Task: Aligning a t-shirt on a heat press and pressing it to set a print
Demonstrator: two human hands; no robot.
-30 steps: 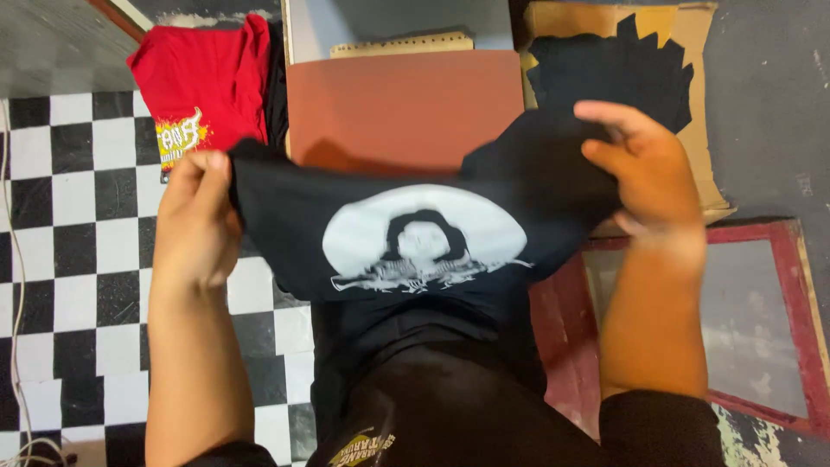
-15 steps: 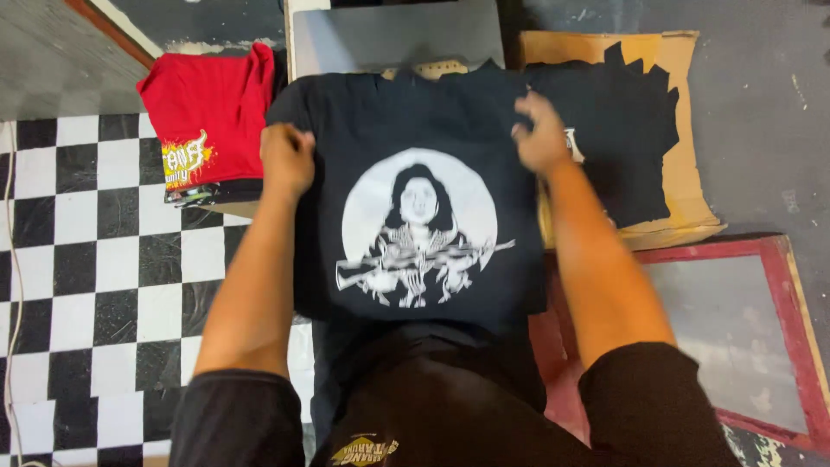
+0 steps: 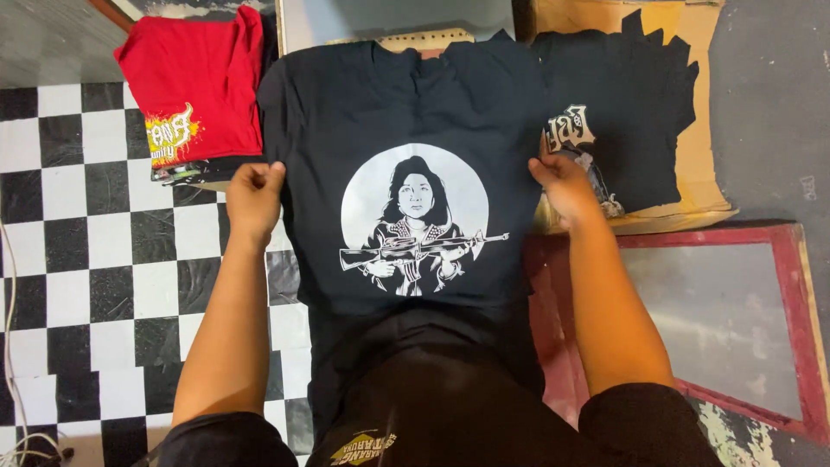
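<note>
We see a black T-shirt (image 3: 406,112) spread flat in front of us, its collar at the far edge and its lower hem running under our own dark clothing at the bottom of the view. Its left edge lies over a black-and-white checkered floor (image 3: 78,251), which stays open to the left and toward us. Its right edge meets a red-framed screen (image 3: 735,320) lying flat, with bare grey ground beyond that.

On the chest of the black T-shirt sits a white round print (image 3: 415,220) showing a dark-haired figure holding a rifle. At the far left lies a folded red shirt (image 3: 194,82) with a yellow and white graphic at its near corner; it rests on something dark, just beside the black T-shirt's left sleeve. At the far right a second black shirt (image 3: 622,104) with a white print lies on a brown cardboard sheet (image 3: 692,186), its left side touching the spread T-shirt.

Our left hand (image 3: 253,195) is curled tight on the left side seam of the black T-shirt, fingers closed around a pinch of cloth. Our right hand (image 3: 566,186) grips the right side seam at the same height, fingers folded under the edge.
</note>
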